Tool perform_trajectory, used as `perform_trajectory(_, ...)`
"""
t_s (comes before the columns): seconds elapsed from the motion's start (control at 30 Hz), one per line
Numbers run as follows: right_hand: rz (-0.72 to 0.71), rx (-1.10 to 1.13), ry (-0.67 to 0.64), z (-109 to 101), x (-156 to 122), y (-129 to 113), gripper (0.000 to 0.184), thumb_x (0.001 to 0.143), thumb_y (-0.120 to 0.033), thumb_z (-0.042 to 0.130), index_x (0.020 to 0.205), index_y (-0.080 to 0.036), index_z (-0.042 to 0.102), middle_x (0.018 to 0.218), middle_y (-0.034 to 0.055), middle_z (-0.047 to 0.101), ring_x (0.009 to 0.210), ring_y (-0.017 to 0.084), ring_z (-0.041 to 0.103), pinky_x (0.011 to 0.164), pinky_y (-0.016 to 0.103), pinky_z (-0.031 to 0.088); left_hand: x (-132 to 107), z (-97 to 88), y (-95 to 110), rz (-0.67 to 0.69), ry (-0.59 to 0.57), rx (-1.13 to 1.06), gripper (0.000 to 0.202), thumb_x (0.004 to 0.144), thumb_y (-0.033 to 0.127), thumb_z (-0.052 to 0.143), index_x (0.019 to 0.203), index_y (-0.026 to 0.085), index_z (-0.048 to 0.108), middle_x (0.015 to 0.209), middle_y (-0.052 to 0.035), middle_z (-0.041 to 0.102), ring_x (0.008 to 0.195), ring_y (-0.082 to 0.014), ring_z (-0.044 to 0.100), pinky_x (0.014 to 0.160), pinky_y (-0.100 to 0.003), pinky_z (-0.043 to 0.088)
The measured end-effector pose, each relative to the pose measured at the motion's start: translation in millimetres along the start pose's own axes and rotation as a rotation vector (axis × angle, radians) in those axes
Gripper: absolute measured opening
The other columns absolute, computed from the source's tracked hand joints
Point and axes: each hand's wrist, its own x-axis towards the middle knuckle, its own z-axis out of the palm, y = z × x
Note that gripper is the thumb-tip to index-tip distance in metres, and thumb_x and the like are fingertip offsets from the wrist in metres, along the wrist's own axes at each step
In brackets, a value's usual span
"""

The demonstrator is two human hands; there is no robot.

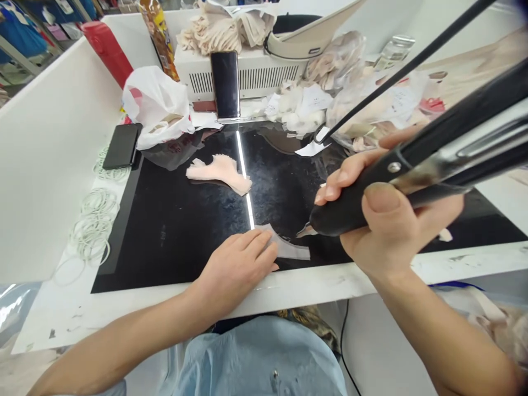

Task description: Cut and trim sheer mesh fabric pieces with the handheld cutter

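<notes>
My left hand (pixel 243 261) lies palm down at the front of the black glass-like panel (pixel 173 236), fingers stretched out and resting on a curved, translucent whitish piece (pixel 291 250). In my right hand (pixel 391 225) is a thick black-handled tool (pixel 346 206) with chrome parts and a small pointed metal tip. The fingers and thumb wrap round its handle. That tip hovers close to the right part of the translucent piece; whether it touches the panel I cannot tell. Farther back on the panel lies a pale pink fabric piece (pixel 218 171).
A phone (pixel 225 85) leans upright against a vented white box (pixel 268 74); another phone (pixel 121 146) lies at left above rubber bands (pixel 93 225). A white plastic bag (pixel 159 104) sits at back left. Fabric scraps (pixel 297 107) fill the back right, where a black rod (pixel 396 77) slants.
</notes>
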Motion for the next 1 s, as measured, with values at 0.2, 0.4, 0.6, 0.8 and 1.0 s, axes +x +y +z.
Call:
perform_trajectory(0.2,0.039,0.008,-0.009,-13.6,-10.3,1.0,0.036,0.074,-0.036,0.081,0.108,-0.034,0.069,0.075,-0.0027,0.066,0.055,0.016,0.058,0.047,0.035,0.05,-1.0,-0.6,-2.0,0.016,0.027,0.008,0.028,0.104,0.032,0.051,0.124,0.016,0.061,0.132,-0.0101,0.066,0.119,-0.0257,0.064,0.092,-0.039,0.056)
perform_trajectory(0.4,0.053,0.043,-0.004,-22.5,-15.6,-9.9,0.037,0.073,-0.037,0.083,0.108,-0.033,0.071,0.076,-0.0018,0.067,0.053,0.016,0.059,0.045,0.034,0.05,0.4,-2.5,-1.8,0.037,0.022,0.029,0.027,0.104,0.03,0.05,0.125,0.015,0.06,0.129,-0.0093,0.068,0.117,-0.0242,0.064,0.09,-0.037,0.055)
perform_trajectory(0.6,0.082,0.061,0.018,-30.9,-24.9,-18.9,0.039,0.07,-0.04,0.084,0.106,-0.033,0.07,0.073,-0.0023,0.066,0.05,0.015,0.057,0.043,0.032,0.048,4.7,-3.1,0.9,0.07,0.087,0.07,0.021,0.104,0.026,0.052,0.118,0.015,0.062,0.118,-0.005,0.071,0.113,-0.0209,0.064,0.095,-0.036,0.05)
perform_trajectory(0.8,0.102,0.067,0.019,-29.6,-28.5,-15.3,0.04,0.07,-0.04,0.084,0.107,-0.035,0.07,0.074,-0.0025,0.067,0.052,0.016,0.058,0.044,0.033,0.049,21.8,-1.6,3.5,0.115,0.058,0.017,0.026,0.104,0.032,0.051,0.121,0.014,0.061,0.117,-0.0056,0.069,0.112,-0.0213,0.062,0.095,-0.036,0.05)
perform_trajectory(1.0,0.053,0.066,0.051,-28.3,-27.1,-12.8,0.04,0.069,-0.039,0.084,0.106,-0.035,0.071,0.074,-0.0023,0.067,0.051,0.016,0.058,0.042,0.034,0.049,34.4,8.3,3.6,0.101,0.018,-0.076,0.026,0.102,0.036,0.054,0.115,0.016,0.064,0.113,-0.0061,0.069,0.107,-0.0204,0.064,0.093,-0.036,0.052)
